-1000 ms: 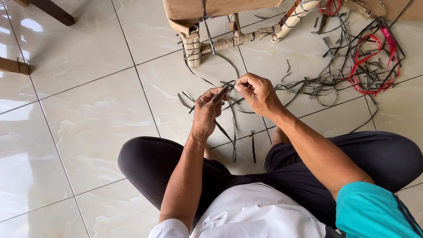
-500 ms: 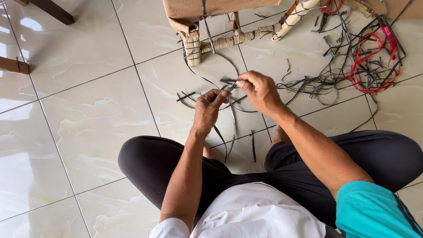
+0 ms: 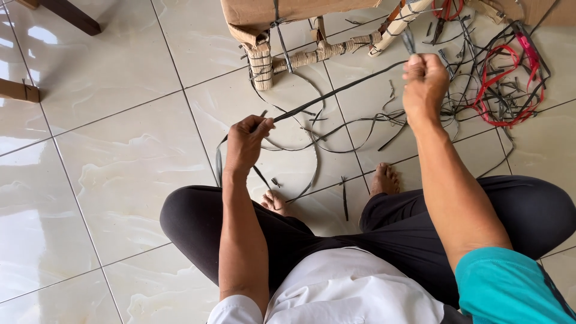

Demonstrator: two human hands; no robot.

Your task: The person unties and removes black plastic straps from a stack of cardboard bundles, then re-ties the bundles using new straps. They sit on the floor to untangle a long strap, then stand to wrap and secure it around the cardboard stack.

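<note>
I sit cross-legged on a tiled floor. My left hand [image 3: 246, 143] grips one end of a long dark flat strip [image 3: 339, 91]. My right hand [image 3: 425, 81] is closed in a fist on the strip's other end, raised up and to the right. The strip runs taut between the two hands. Above them stands a piece of furniture with rattan-wrapped legs [image 3: 261, 60] and a brown seat.
A tangle of dark and red strips [image 3: 498, 84] lies on the floor at the upper right. Loose dark strips [image 3: 312, 150] are scattered in front of my feet. Dark wooden furniture legs [image 3: 72, 15] stand at the upper left.
My hands were close together working the strip. My right hand has pulled up and to the right, drawing the strip out straight, while my left hand stayed low.
</note>
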